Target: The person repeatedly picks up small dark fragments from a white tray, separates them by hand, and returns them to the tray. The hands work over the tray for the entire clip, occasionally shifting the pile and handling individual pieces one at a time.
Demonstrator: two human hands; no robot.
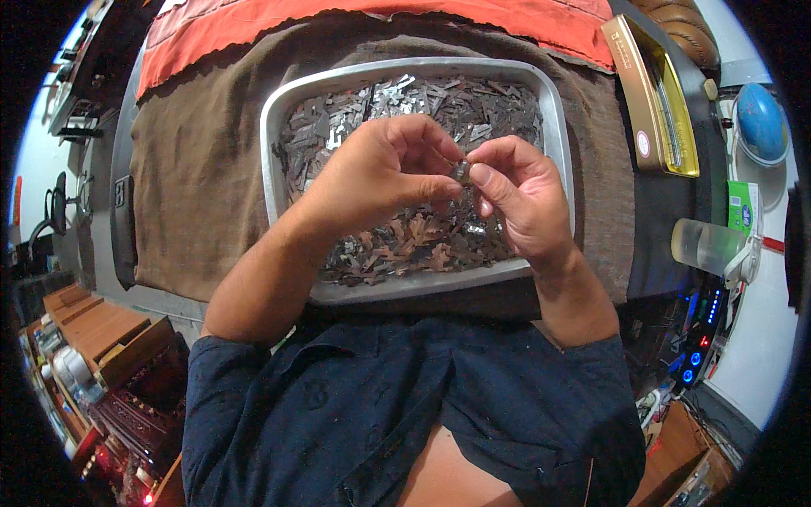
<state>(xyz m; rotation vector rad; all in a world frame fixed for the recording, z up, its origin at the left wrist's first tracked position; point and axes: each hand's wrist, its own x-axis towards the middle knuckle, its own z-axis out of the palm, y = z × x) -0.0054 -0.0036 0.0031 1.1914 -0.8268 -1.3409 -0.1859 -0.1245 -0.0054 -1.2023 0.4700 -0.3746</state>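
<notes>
Centre frame: left hand (pixel 380 169) and right hand (pixel 515 194) both pinch one small metal piece (pixel 460 172) between fingertips, raised just above the tray (pixel 270 144) of loose metal pieces (pixel 405 241), apparently for close inspection.

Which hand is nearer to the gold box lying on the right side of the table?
Right. The right hand is over the right part of the metal tray, on the side toward the gold box. The left hand is further away, over the tray's middle. Both pinch a small metal piece.
</notes>
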